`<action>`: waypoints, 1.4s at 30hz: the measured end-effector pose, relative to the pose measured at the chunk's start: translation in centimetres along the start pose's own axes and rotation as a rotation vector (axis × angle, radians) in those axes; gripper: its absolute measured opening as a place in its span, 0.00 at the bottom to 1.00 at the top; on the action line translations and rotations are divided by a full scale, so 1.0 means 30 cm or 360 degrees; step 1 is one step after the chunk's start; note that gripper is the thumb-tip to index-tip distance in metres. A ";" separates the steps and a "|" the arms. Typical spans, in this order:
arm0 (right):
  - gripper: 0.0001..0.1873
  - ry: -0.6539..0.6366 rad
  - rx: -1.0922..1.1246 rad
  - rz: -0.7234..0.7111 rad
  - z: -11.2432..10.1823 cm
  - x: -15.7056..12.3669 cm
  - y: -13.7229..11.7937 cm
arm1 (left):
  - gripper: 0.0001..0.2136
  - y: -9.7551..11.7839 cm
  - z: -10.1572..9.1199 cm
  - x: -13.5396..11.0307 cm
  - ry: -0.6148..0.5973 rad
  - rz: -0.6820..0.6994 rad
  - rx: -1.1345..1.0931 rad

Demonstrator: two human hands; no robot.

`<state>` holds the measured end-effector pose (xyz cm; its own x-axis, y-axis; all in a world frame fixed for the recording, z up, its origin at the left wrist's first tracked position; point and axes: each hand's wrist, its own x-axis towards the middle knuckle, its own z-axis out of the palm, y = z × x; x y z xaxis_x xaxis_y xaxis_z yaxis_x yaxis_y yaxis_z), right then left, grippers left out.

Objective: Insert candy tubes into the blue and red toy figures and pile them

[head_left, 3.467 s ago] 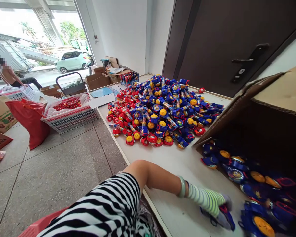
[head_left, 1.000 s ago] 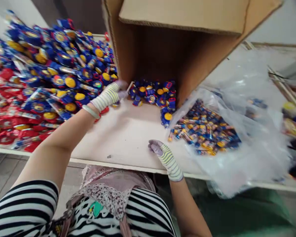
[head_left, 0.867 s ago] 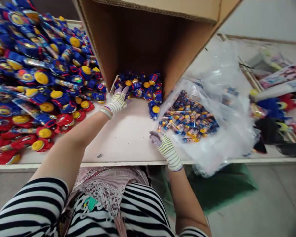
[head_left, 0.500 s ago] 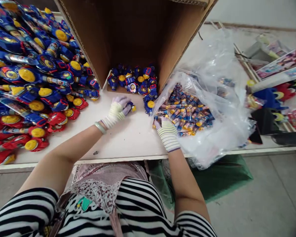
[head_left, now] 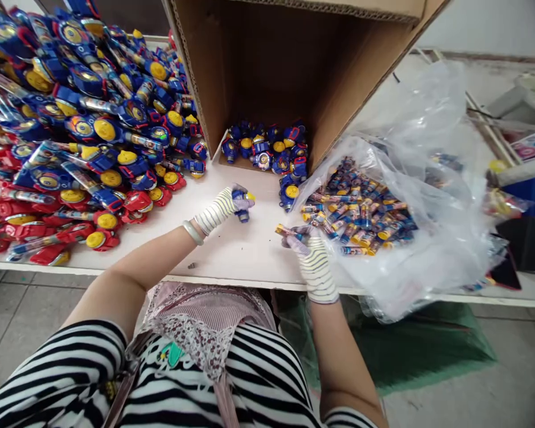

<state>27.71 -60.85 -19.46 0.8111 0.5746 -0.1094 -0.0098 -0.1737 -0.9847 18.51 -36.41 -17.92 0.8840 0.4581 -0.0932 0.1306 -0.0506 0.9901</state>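
Note:
My left hand point(head_left: 226, 208), in a striped glove, is closed round a blue plastic toy point(head_left: 242, 205) with a yellow knob, just above the white table point(head_left: 249, 255). My right hand point(head_left: 310, 252), gloved the same way, grips a small printed tube point(head_left: 285, 230) with a yellow end, pointing left. Beside it lies a heap of the same tubes point(head_left: 365, 214) in an open clear plastic bag point(head_left: 428, 249). Ahead of both hands, several blue toys point(head_left: 263, 156) sit in the mouth of a cardboard box point(head_left: 200, 77), and more lie at its right front corner.
At left rises a big pile of blue toys point(head_left: 134, 113) with tubes fitted, with red toys point(head_left: 31, 205) along its front. A small dark bit point(head_left: 192, 266) lies near the table's front edge. Green sheeting point(head_left: 428, 345) is below the table at right.
My right hand has drawn back from the heap to the left, a tube in its fingers. My left hand has raised and turned the blue toy. The whole view has shifted.

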 end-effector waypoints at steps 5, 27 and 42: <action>0.33 -0.0262 0.0477 0.0140 0.228 -0.031 -0.016 | 0.19 -0.004 0.043 -0.080 0.0590 0.0122 -0.0591; 0.29 -0.0505 -0.0235 0.0040 0.347 -0.028 -0.074 | 0.23 0.067 -0.048 -0.180 0.0409 0.0405 -0.0192; 0.25 -0.0418 -0.0480 -0.0124 0.350 -0.054 -0.056 | 0.24 0.031 -0.065 -0.188 0.0394 0.0261 -0.0146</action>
<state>20.28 -53.09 -19.04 0.6252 0.7734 -0.1051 0.2498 -0.3259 -0.9118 12.78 -37.31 -16.28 0.7524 0.6532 0.0855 -0.0557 -0.0663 0.9962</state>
